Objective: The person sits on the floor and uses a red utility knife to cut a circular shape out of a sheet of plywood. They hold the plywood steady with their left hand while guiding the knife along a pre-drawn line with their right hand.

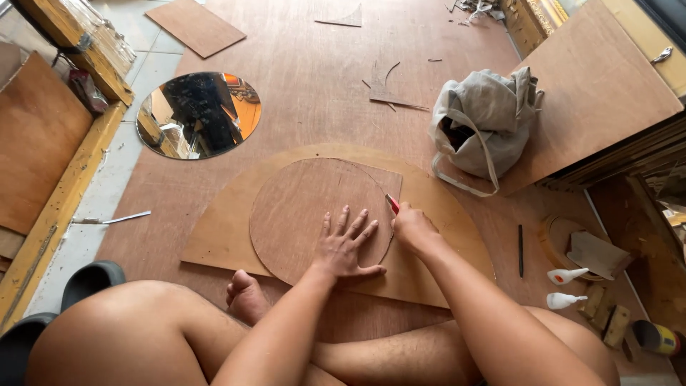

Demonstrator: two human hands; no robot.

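We are down on the floor, legs crossed, with a round disc of thin board (314, 214) lying in front of our knees on top of a bigger half-round board (436, 214). Our left hand (346, 246) lies flat on the disc, fingers spread wide and pressing down, gripping nothing. Our right hand (412, 227) is clenched around a red-handled knife (392, 204), its tip sitting at the disc's right edge, where a squared corner of the board sticks out past the curve. Our bare foot (246, 297) rests against the near edge of the half-round board.

Off to the left a round mirror (199, 114) lies on the floor, well apart from the work. Beyond the boards on the right slumps a grey cloth bag (486, 118), leaning on a big flat panel (600, 86). Near our right knee lie two small white glue bottles (567, 288) and, just beside the boards, a dark pencil (520, 250). Thin offcuts (386, 93) lie scattered farther up the floor.
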